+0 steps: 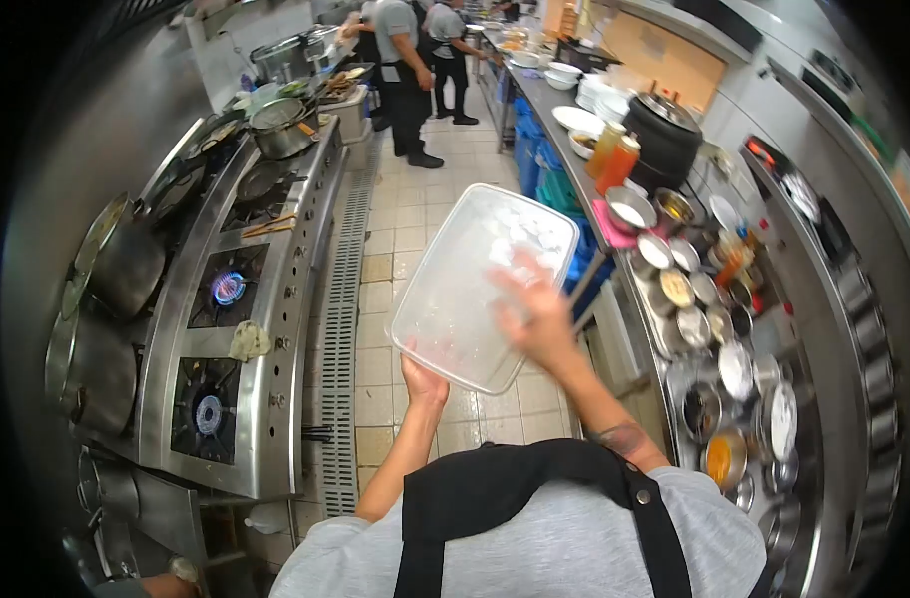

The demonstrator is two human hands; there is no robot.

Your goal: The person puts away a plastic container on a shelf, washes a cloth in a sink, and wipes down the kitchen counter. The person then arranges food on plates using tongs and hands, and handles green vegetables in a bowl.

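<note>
Right hand spread over a plastic container held by the left

The clear plastic container (440, 284) is held out in front of the person, above the tiled floor (405, 214) of the aisle, between the stove (260, 384) on the left and the tabletop (546, 97) on the right. The left hand (427, 383) is clamped on its near left corner. The right hand (536, 321) is over the right side with its fingers apart; it is blurred, and whether it touches the container cannot be told.

The step in hand looks like handling the container or the white pieces (522, 227) that show at its far end; whether these lie open or under a lid is unclear. As a judgement, the next move calls for a firm left hand, since only that corner is surely supported, and for a controlled right hand near the rim.

The container's long axis runs away from the person and slants rightward, its far end toward the tabletop side and its near end toward the chest. Its broad face is turned up toward the head.
</note>
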